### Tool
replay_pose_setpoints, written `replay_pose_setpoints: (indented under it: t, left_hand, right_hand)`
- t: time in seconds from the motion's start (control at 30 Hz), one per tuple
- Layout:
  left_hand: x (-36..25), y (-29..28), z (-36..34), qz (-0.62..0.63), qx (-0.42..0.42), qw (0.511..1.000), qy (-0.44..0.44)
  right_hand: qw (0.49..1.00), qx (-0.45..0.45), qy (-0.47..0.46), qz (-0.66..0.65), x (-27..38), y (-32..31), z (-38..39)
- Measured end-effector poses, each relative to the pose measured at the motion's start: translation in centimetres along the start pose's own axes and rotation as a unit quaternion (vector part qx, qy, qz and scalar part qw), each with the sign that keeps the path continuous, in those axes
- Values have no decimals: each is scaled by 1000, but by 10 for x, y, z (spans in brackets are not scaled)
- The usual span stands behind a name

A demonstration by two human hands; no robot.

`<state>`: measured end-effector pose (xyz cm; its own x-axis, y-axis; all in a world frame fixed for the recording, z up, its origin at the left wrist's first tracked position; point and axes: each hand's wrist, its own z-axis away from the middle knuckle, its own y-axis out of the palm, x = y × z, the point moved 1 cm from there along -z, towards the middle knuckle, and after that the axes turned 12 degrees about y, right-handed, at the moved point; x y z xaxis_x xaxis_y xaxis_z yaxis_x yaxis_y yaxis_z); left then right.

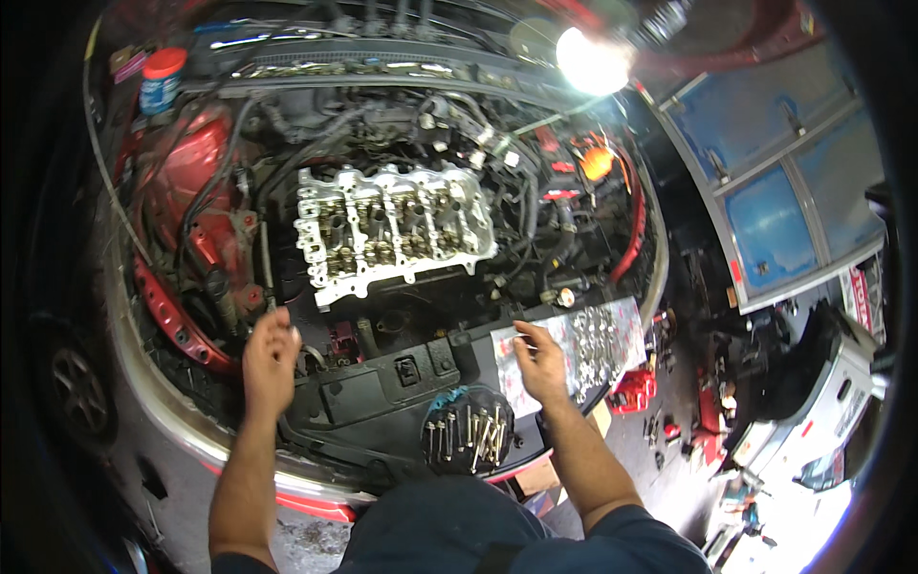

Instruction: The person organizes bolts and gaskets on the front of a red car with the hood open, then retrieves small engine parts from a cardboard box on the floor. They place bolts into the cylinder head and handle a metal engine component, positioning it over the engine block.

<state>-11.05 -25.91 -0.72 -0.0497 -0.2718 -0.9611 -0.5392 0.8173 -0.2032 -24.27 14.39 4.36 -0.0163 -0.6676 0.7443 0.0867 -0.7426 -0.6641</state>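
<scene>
A bare metal cylinder head (397,230) sits on the engine in the middle of the bay, its valve springs showing in rows. My left hand (271,362) is raised over the front left of the bay, fingers loosely curled and slightly apart, with nothing visible in it. A thin upright rod or hose (266,258) shows just beyond its fingertips. Over a patterned paper sheet (516,383) at the front right hovers my right hand (542,365), thumb and fingers apart, empty. Several small metal engine parts (595,349) lie in rows on that sheet, right of this hand.
A round dark tray (432,461) with several long bolts (490,438) rests on the black front panel (373,392). Hoses and wiring surround the engine. A blue tub with a red lid (163,81) stands back left. A bright work lamp (593,59) hangs back right; blue cabinets (770,225) stand beyond.
</scene>
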Motion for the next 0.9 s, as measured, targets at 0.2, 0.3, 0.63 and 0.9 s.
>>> replay_pose_setpoints:
  t: [0.2,0.3,0.63,0.9]
  left_hand:
    - [75,50,-120,55,38,974,-217]
    - [88,55,-126,71,109,976,-174]
    - [83,52,-124,133,99,970,-179]
    - [96,51,-139,180,83,954,-226]
  right_hand:
    - [986,-98,115,71,-64,-75,50]
    - [984,-108,128,57,-81,-81,78]
    - [978,-140,118,102,-91,-75,51]
    - [979,-115,141,91,-83,-68,37]
